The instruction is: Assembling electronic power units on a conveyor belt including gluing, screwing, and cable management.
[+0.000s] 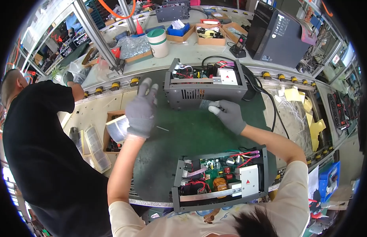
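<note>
My left hand, in a grey glove with pale fingertips, is raised over the left part of the green mat. Its fingers point up and apart, with nothing visible in them. Beside that wrist is a shiny, pale sheet over a cardboard box. My gloved right hand is at the front side of the far dark metal unit, with its fingers closed around a small grey striped piece that I cannot make out. Nearer my body stands a second uncovered unit, its circuit board and copper coil exposed.
A co-worker in a black shirt stands at the left, near patterned sheets. Black cables run right of the far unit. Behind are a roller rail, a white tub, parts boxes and a black cabinet.
</note>
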Tool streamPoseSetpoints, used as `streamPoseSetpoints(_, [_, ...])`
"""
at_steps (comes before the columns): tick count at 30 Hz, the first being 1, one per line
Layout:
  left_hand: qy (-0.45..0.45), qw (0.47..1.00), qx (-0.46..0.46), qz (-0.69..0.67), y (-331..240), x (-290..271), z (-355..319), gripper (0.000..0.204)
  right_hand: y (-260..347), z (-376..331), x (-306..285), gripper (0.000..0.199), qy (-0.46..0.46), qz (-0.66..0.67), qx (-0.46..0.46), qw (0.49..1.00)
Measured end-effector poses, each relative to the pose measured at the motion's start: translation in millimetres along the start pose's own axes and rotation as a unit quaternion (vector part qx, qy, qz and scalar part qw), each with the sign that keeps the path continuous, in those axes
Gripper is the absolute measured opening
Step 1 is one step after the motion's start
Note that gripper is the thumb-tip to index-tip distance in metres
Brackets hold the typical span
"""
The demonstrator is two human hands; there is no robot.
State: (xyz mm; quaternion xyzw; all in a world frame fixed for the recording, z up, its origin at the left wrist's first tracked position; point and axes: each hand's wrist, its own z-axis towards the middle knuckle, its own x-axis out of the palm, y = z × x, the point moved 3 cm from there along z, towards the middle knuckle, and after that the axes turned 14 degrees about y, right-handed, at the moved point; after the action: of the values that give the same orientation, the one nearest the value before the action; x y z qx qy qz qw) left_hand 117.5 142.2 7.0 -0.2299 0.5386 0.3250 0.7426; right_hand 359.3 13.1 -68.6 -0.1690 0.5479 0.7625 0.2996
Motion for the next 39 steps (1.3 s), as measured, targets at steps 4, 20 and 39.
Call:
streamPoseSetpoints(4, [0.05,0.99,0.014,-0.135,-10,18,-1,0.07,2,6,1,0.02,-0.022,-0.046,0.029,0.998])
streamPoseSetpoints(20, [0.069,0.984,0.011,-0.165,-25,21,5,0.068,9,8,-6,0.015,-0.091,-0.119,0.01,0.989])
streamPoseSetpoints(39, [0.104,0.984,-0.016,-0.141,-29,22,6,0.071,8,8,-4,0.015,-0.107,-0.133,-0.009,0.985])
